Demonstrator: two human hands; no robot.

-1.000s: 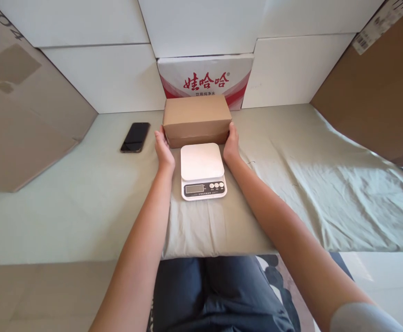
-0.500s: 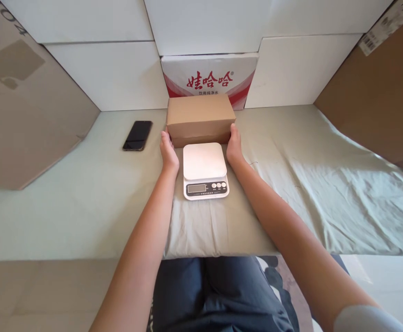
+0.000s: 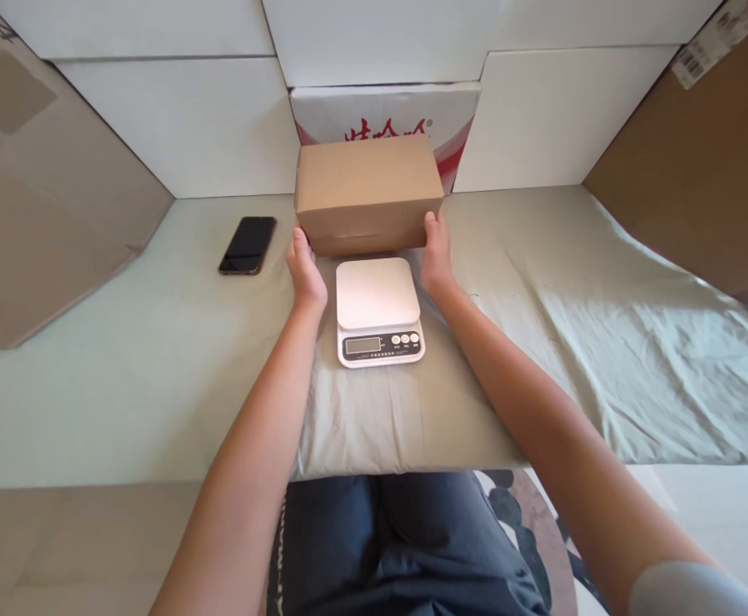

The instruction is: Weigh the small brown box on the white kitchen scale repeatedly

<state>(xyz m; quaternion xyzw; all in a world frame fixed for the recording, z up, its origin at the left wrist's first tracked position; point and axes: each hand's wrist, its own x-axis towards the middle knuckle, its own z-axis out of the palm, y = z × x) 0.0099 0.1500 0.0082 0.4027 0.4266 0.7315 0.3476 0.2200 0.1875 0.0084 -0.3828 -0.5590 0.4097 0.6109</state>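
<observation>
Between my two hands is a brown cardboard box (image 3: 369, 184), raised a little above the cloth just behind the scale. My left hand (image 3: 305, 267) grips its left end, and my right hand (image 3: 436, 252) grips the right end near the front corner. Most of the fingers are hidden behind and under the box; the thumbs show. Nearer to me lies a white kitchen scale (image 3: 379, 295) with a bare square platform. Its small display looks blank, with several round buttons beside it.
A black phone (image 3: 248, 245) lies left of the box on the pale green cloth (image 3: 156, 385). White boxes (image 3: 560, 120) and a printed red-and-white carton (image 3: 335, 107) form the back wall. Large cardboard boxes stand at the left (image 3: 46, 205) and right (image 3: 701, 171).
Both hands have lifted the cardboard box off the cloth; it now covers more of the printed carton behind. The view has shifted slightly, while scale and phone stay in place.
</observation>
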